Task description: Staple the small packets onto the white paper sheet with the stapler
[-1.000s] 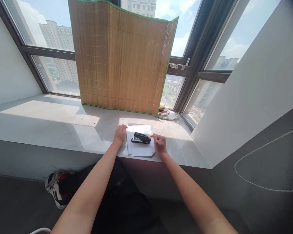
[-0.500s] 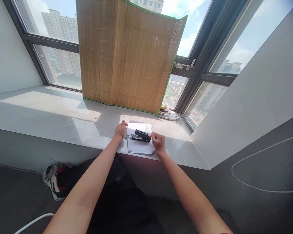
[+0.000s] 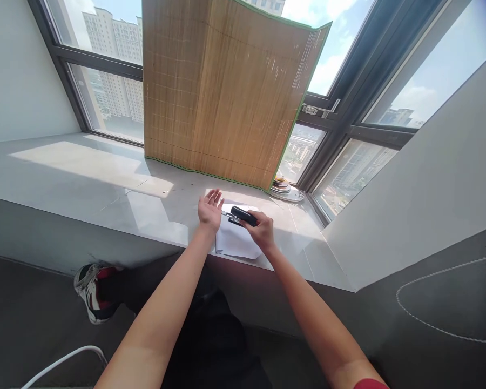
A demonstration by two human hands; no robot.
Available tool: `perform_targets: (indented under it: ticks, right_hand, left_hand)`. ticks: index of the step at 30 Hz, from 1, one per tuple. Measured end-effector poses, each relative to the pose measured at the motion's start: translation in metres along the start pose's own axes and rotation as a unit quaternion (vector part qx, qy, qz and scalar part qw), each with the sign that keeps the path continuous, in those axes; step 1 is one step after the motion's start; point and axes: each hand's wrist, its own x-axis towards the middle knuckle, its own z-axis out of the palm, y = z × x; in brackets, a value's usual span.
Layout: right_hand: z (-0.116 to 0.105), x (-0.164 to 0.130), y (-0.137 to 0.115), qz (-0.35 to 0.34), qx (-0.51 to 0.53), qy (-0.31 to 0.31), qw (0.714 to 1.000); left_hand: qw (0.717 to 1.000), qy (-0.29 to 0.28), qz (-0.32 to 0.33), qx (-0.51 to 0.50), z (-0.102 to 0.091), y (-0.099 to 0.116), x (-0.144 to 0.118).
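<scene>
A black stapler (image 3: 243,215), its top arm raised and its metal part sticking out to the left, is gripped at its right end by my right hand (image 3: 261,229). Beneath it lie white paper sheets (image 3: 237,242) on the window sill. My left hand (image 3: 210,209) is open at the left edge of the paper, palm turned up and fingers slightly curled, close to the stapler's metal end. Whether its fingers touch that end I cannot tell.
The pale tiled sill (image 3: 105,183) runs along the window. A bamboo blind (image 3: 230,97) stands against the glass behind the paper. Stacked round pieces (image 3: 282,188) sit in the right corner. A beaded cord (image 3: 429,324) hangs at the right wall, and a white cable (image 3: 65,357) lies lower left.
My right hand has closed around the stapler and lifted it a little off the paper. My left hand has turned palm up with its fingers opened. The view has shifted slightly.
</scene>
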Motion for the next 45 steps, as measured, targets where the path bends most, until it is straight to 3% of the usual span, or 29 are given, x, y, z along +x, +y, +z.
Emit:
perform_targets:
  ticks: [4, 10, 14, 17, 19, 23, 25, 28, 32, 34, 36, 39, 42, 45]
  right_hand:
    - [-0.008, 0.002, -0.035, -0.105, -0.078, 0.073, 0.989]
    - [0.004, 0.0, -0.045, -0.272, -0.171, -0.032, 0.946]
    - [0.002, -0.002, -0.04, -0.324, -0.214, -0.043, 0.921]
    - [-0.005, -0.006, -0.038, -0.313, -0.221, -0.03, 0.923]
    - [-0.008, -0.008, -0.035, -0.266, -0.206, 0.001, 0.942]
    - [0.003, -0.013, -0.023, -0.01, -0.102, 0.125, 0.987]
    - [0.013, -0.016, -0.012, 0.099, -0.039, 0.119, 0.987]
    - [0.022, -0.02, 0.001, 0.162, -0.03, 0.073, 0.984]
    - [0.021, -0.023, -0.004, 0.117, -0.135, -0.003, 0.984]
    - [0.018, -0.019, -0.018, 0.05, -0.166, 0.008, 0.985]
    - [0.02, -0.009, -0.035, -0.031, -0.133, 0.029, 0.99]
    - [0.034, 0.009, -0.052, -0.114, -0.02, -0.008, 0.993]
    - [0.05, 0.019, -0.056, -0.133, 0.041, -0.044, 0.989]
    - [0.053, 0.019, -0.049, -0.131, 0.072, -0.026, 0.988]
  left_hand:
    - [0.999, 0.035, 0.026, -0.026, 0.001, -0.012, -0.004]
    - [0.997, -0.019, -0.061, -0.032, -0.007, -0.009, -0.005]
    - [0.994, -0.002, -0.083, -0.065, -0.007, -0.007, -0.007]
    - [0.993, 0.007, -0.078, -0.084, -0.005, -0.007, -0.008]
    - [0.994, 0.009, -0.061, -0.086, -0.005, -0.006, -0.007]
    - [0.997, -0.007, -0.017, -0.072, -0.006, -0.003, -0.007]
    - [0.998, -0.019, 0.014, -0.057, -0.005, -0.001, -0.008]
    - [0.997, -0.026, 0.037, -0.057, -0.002, 0.0, -0.011]
    - [0.996, -0.071, 0.0, -0.047, 0.004, -0.002, -0.016]
    - [0.995, -0.093, -0.016, -0.017, 0.007, -0.005, -0.019]
    - [0.992, -0.117, -0.035, 0.021, 0.009, -0.008, -0.022]
    - [0.982, -0.166, -0.069, 0.064, 0.01, -0.01, -0.028]
    - [0.979, -0.177, -0.07, 0.072, 0.012, -0.008, -0.033]
    - [0.981, -0.166, -0.032, 0.1, 0.015, -0.006, -0.034]
